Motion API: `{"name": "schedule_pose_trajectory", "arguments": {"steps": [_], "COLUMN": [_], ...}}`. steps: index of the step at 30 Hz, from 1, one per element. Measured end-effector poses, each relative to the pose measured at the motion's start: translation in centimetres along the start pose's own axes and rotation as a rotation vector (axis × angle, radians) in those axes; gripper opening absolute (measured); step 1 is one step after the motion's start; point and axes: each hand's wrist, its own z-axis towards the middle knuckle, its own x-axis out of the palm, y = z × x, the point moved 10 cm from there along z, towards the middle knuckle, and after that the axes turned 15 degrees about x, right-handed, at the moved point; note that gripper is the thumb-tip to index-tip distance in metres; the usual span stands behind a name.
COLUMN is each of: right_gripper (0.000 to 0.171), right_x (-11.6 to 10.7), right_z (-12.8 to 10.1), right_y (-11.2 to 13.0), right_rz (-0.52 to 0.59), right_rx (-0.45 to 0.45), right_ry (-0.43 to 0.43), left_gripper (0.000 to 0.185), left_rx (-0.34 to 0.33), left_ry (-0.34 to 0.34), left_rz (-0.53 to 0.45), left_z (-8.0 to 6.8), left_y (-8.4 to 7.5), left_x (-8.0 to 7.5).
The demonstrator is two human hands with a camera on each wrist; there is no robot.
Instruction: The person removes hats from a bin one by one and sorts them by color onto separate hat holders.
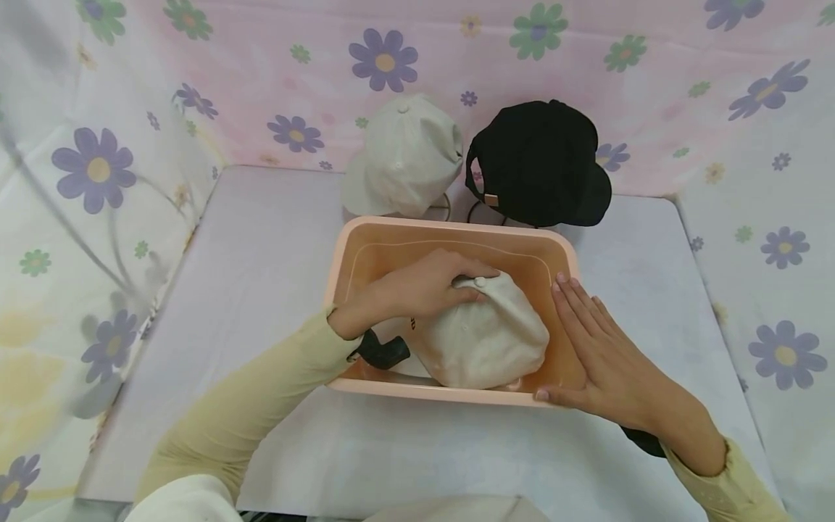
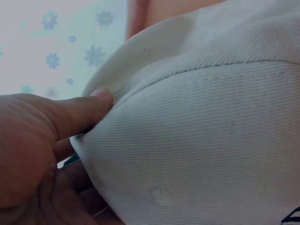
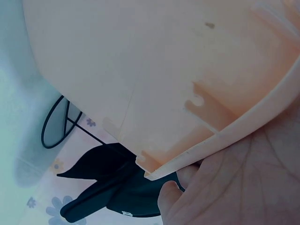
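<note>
A cream baseball cap (image 1: 489, 333) lies inside the peach plastic bin (image 1: 450, 396), its crown button facing up. My left hand (image 1: 427, 283) reaches into the bin and pinches the crown fabric between thumb and fingers; the left wrist view shows the thumb on the ribbed cloth of the cap (image 2: 197, 126). Against the bin's right rim rests my right hand (image 1: 607, 362), fingers straight and thumb spread along the front corner. In the right wrist view the palm (image 3: 234, 187) lies along the rim of the bin (image 3: 220, 145).
Behind the bin, a second cream cap (image 1: 411, 152) and a black cap (image 1: 538, 163) sit on wire stands. The white table (image 1: 261, 239) is bordered by flowered cloth (image 1: 254, 72) at the back and sides.
</note>
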Motion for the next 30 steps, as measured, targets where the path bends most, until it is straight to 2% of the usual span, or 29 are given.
{"name": "schedule_pose_trajectory", "arguments": {"steps": [7, 13, 21, 26, 30], "right_gripper": [0.128, 0.128, 0.128, 0.125, 0.126], "right_x": [0.0, -0.2, -0.3, -0.3, -0.4], "right_z": [0.0, 0.1, 0.0, 0.1, 0.1], "right_y": [-0.1, 0.0, 0.0, 0.1, 0.3], "right_rz": [0.014, 0.028, 0.063, 0.091, 0.084], "right_rx": [0.015, -0.016, -0.026, -0.037, -0.050], "right_ry": [-0.002, -0.022, -0.023, -0.017, -0.031], "left_gripper": [0.041, 0.042, 0.044, 0.043, 0.042], "left_rx": [0.045, 0.083, 0.089, 0.119, 0.150], "left_ry": [-0.045, -0.111, -0.162, -0.232, -0.320], "left_rz": [-0.004, -0.024, -0.068, -0.105, -0.070], "left_z": [-0.7, -1.3, -1.9, -2.4, -2.9], "left_y": [-1.0, -2.5, -4.6, -5.7, -6.9], "left_x": [-1.4, -3.7, -6.8, -9.2, -11.6]}}
